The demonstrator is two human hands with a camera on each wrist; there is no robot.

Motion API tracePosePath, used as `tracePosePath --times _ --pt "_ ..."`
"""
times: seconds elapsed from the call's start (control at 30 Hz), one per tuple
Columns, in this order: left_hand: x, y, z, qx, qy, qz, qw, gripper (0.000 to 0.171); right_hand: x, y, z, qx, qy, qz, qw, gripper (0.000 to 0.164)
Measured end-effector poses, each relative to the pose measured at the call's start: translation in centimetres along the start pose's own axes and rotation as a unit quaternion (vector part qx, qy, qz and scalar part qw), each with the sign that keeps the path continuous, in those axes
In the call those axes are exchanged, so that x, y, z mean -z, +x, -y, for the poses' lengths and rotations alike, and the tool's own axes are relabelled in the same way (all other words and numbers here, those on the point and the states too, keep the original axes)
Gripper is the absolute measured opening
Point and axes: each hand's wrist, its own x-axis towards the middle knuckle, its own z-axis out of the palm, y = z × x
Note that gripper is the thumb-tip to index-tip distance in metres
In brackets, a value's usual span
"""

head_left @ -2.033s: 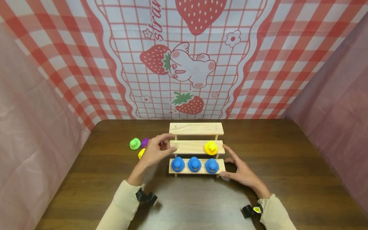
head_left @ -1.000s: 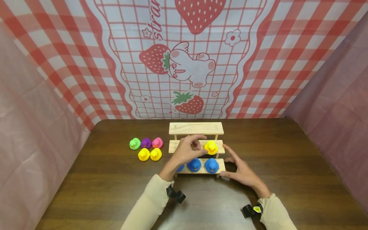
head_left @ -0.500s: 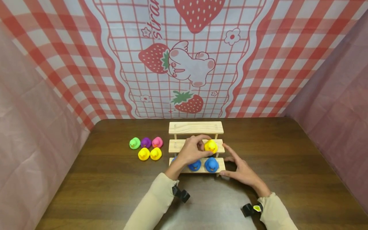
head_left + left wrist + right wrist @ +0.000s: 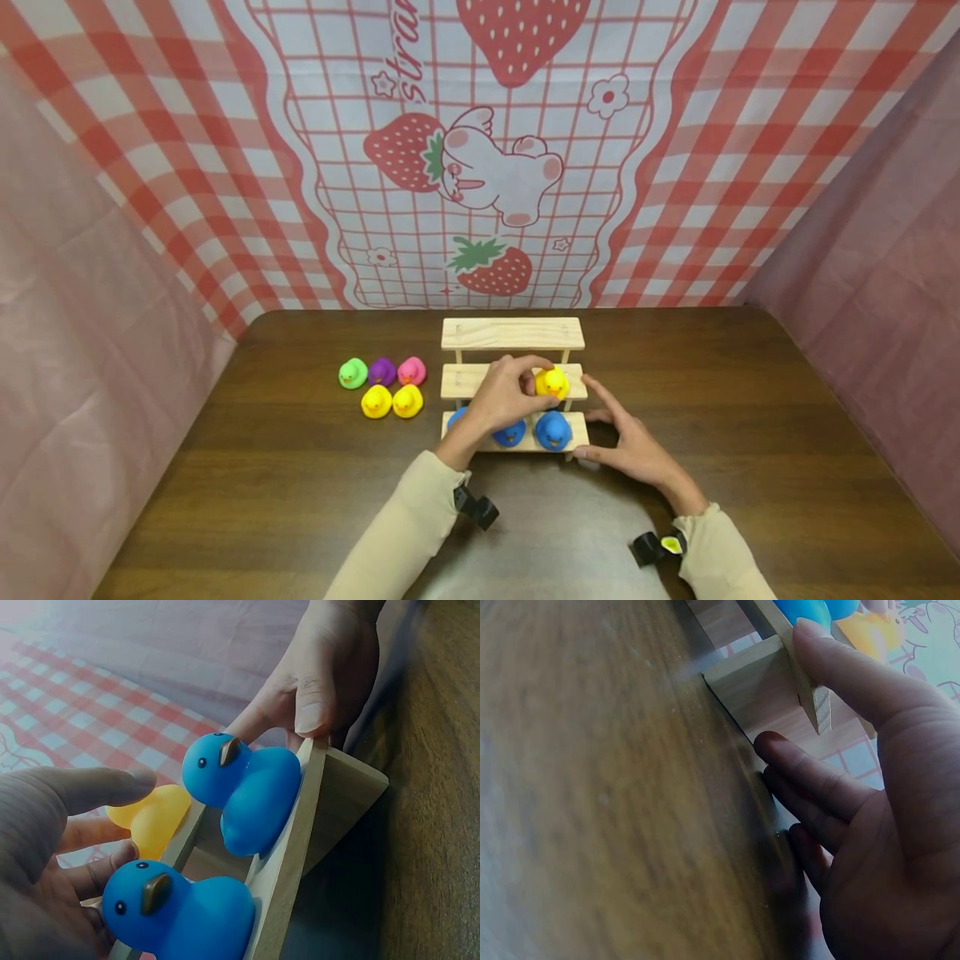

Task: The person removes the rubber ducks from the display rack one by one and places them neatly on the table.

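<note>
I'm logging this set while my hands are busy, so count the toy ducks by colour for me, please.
Blue ducks: 3
Yellow ducks: 3
Green duck: 1
Purple duck: 1
Pink duck: 1
Total: 9

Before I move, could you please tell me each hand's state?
Left hand: closed around a yellow duck.
Right hand: open, touching the wooden rack.

On a table (image 4: 750,433), a three-tier stand (image 4: 512,333): three toy ducks (image 4: 509,434) along its front step (image 4: 580,432), one duck (image 4: 554,384) at right on its middle step (image 4: 467,382). Left of it, three more ducks (image 4: 382,372) behind another pair (image 4: 377,402).
</note>
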Motion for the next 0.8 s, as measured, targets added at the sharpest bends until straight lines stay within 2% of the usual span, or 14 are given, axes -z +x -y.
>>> tracePosePath --times 0.3,0.8 --pt "0.03 -0.12 0.05 -0.012 -0.002 -0.006 0.9999 0.038 -0.03 0.01 0.02 -0.002 0.004 0.001 1.0 0.102" --pt "0.82 -0.4 -0.08 -0.013 0.013 -0.024 0.9995 0.038 -0.03 0.01 0.08 -0.012 -0.006 0.003 1.0 0.101"
